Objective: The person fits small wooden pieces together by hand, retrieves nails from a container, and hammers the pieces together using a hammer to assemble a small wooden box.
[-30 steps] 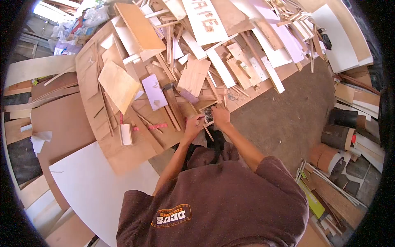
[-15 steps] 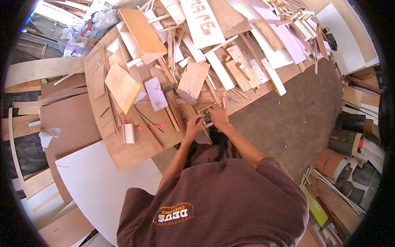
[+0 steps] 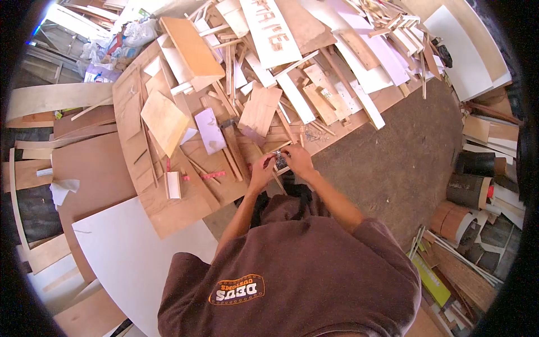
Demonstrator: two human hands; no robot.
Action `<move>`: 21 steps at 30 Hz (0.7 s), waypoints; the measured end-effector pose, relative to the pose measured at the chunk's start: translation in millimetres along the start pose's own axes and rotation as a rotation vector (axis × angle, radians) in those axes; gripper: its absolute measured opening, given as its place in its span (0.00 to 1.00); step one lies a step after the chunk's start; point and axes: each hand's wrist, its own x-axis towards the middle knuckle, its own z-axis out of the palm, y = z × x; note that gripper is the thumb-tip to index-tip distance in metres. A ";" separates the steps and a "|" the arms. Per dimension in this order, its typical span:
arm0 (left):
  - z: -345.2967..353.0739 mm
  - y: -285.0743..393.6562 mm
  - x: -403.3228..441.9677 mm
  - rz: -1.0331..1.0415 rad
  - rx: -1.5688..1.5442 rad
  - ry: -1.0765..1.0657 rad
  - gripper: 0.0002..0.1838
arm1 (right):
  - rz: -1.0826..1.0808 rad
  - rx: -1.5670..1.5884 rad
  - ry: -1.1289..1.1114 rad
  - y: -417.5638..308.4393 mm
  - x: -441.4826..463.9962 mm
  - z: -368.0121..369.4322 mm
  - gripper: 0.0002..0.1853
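Note:
My left hand (image 3: 261, 172) and my right hand (image 3: 300, 160) are close together at the table's front edge. Between them sits a small open box (image 3: 283, 169) with dark, small bits inside, likely nails or screws, too small to name surely. The fingers of both hands are bent and drawn together over the box, their tips nearly meeting around a tiny greyish thing I cannot make out. A narrow wood strip (image 3: 279, 183) sticks out below my left hand. Just beyond it on the table lies a hammer (image 3: 231, 133) with a dark head.
The wooden table (image 3: 163, 210) bears heaped offcuts, a lilac board (image 3: 210, 130), a pale plywood piece (image 3: 164, 122), a white lettered board (image 3: 272, 33) and a pink tape measure (image 3: 212, 175). A white sheet (image 3: 137, 253) leans at left. Scrap rolls (image 3: 469, 191) stand on the right.
Both hands remain over the small box. The fingertips have come closer together above it, and the right fingers have shifted slightly towards the left hand. The view has shifted a little.

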 end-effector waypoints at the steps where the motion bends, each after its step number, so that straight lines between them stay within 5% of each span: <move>1: 0.1 -2.7 -0.2 0.019 -0.029 0.003 0.13 | -0.038 0.069 0.050 -2.1 -2.0 0.0 0.07; 11: -16.0 -10.0 -9.2 -0.003 -0.073 -0.027 0.14 | 0.129 0.461 0.024 18.1 -6.7 3.1 0.08; 17: -30.4 -25.5 -7.3 0.038 -0.024 0.007 0.14 | 0.220 0.081 -0.054 6.8 -6.3 -1.1 0.15; 19: -33.2 -33.6 -7.7 0.061 -0.053 0.017 0.14 | 0.024 -0.297 0.024 7.0 -4.1 8.5 0.16; 21: -34.5 -40.1 -10.4 0.080 -0.087 0.033 0.14 | -0.015 -0.333 -0.003 2.8 -4.3 15.4 0.15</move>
